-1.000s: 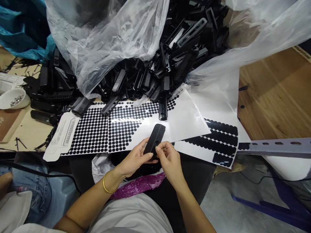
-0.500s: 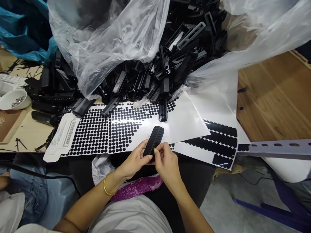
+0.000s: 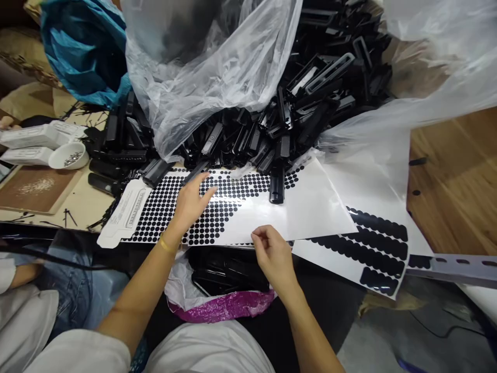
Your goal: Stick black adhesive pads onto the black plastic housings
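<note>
My left hand point(image 3: 192, 201) reaches over the sheet of black round stickers point(image 3: 205, 223), thumb and fingers apart and nothing held. Just beyond its fingertips lies a slim black plastic part point(image 3: 197, 170); whether they touch it I cannot tell. Near the sheet's front edge, my right hand point(image 3: 271, 254) is closed, thumb against curled fingers; anything pinched there is too small to see. Between my forearms, an open white-and-magenta bag point(image 3: 229, 309) holds black pieces point(image 3: 229, 267). Another black part point(image 3: 277, 185) rests on the bare backing.
A heap of black plastic parts point(image 3: 248, 137) fills the back under clear plastic point(image 3: 217, 77). On the left are a flattened white carton point(image 3: 126, 212), a white bowl point(image 3: 69, 155) of small metal pieces and white boxes point(image 3: 31, 137). More sticker strips point(image 3: 373, 243) overhang the right edge.
The black patterned part has left my hands, and the bag below is more exposed. My left hand has moved up and left across the stickers and opened. The view has shifted left.
</note>
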Demonstrator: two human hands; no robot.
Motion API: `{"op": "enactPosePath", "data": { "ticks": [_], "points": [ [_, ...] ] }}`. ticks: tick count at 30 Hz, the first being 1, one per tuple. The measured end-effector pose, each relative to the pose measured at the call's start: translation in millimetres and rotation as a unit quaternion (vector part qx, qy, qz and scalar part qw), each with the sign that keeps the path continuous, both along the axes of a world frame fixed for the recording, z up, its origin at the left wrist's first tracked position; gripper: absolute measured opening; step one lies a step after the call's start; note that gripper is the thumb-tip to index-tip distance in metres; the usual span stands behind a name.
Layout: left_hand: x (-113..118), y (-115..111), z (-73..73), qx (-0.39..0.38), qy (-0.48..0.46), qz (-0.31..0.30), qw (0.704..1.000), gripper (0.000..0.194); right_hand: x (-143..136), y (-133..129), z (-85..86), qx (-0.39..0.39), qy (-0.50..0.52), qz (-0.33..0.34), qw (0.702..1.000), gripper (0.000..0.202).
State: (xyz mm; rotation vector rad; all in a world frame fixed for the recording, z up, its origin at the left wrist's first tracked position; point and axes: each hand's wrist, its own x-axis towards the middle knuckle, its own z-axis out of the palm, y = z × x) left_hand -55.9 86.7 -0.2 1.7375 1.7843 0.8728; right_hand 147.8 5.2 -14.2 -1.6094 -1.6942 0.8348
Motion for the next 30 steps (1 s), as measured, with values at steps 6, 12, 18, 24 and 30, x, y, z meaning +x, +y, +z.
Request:
{"op": "enactPosePath", "data": {
  "ticks": [6, 12, 18, 24, 30],
  "points": [
    [-11, 53, -23.3, -0.021, 0.294, 0.101, 0.950, 0.045, -39, 23, -11.7, 0.016, -0.100, 0.072, 0.992, 0.012],
    [-17, 45, -18.6, -0.037, 0.305, 0.086, 0.948, 0.037, -62, 37, -26.8, 0.018, -0.215, 0.073, 0.974, 0.007],
    [-12, 14, -8.8, -0.008, 0.101, 0.099, 0.990, 0.040, -49, 39, -22.4, -0.015, -0.073, 0.079, 0.994, 0.007],
    [38, -37, -18.8, -0.180, -0.392, -0.004, 0.902, 0.034, -26, 15, -9.1, -0.079, 0.266, -0.018, 0.961, 0.015],
    [78, -68, -24.3, -0.278, -0.599, 0.021, 0.750, 0.035, -15, -5, -5.3, -0.089, 0.308, -0.087, 0.943, 0.017]
  ]
}}
